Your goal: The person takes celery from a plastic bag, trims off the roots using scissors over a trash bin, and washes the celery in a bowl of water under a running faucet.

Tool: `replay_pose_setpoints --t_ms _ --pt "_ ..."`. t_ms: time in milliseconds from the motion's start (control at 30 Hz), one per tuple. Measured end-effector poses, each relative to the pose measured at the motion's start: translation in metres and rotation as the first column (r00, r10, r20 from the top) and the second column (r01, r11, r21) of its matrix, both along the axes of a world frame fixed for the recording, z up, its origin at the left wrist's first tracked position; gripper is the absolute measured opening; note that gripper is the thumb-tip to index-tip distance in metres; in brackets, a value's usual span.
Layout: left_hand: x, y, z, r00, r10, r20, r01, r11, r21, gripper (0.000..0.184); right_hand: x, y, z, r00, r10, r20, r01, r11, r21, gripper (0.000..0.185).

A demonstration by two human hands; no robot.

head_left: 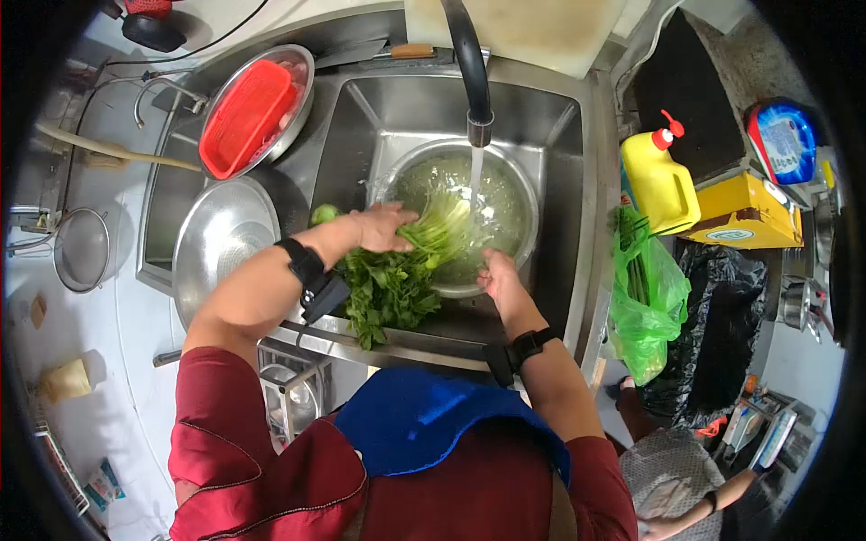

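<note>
My left hand (383,227) is closed around a bunch of leafy green celery (392,288). The pale stems reach into a metal bowl (532,212) full of water, and the leaves hang over the sink's front edge. Water runs from a black faucet (479,126) into the bowl beside the stem ends. At the bowl's front right rim is my right hand (501,273), its fingers curled together. Whether those fingers grip the rim or something small cannot be seen. A round green piece (325,214) lies by my left wrist.
Left of the basin sit a metal colander (194,230) and a bowl with a red basket (248,117). A knife (410,51) lies along the back ledge. To the right are a yellow jug (658,185), a green plastic bag (649,298) and another person's arm (695,518).
</note>
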State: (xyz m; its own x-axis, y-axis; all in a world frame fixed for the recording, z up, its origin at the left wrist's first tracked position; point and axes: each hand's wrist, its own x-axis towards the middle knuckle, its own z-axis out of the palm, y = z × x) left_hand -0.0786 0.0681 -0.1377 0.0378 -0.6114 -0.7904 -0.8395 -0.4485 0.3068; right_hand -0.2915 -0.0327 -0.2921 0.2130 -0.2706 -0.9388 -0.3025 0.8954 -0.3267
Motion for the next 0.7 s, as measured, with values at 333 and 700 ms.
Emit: replay_pose_setpoints --t_ms 333,700 --pt "-0.049 0.03 -0.045 0.961 -0.272 0.05 0.219 0.86 0.46 0.076 -0.009 0.025 -0.015 0.98 0.198 -0.005 -0.197 0.971 -0.132 0.025" --pt "-0.077 0.023 -0.102 0.989 -0.128 0.08 0.089 0.922 0.376 0.079 -0.014 -0.011 0.021 0.887 -0.226 -0.402 -0.057 0.811 -0.582 0.025"
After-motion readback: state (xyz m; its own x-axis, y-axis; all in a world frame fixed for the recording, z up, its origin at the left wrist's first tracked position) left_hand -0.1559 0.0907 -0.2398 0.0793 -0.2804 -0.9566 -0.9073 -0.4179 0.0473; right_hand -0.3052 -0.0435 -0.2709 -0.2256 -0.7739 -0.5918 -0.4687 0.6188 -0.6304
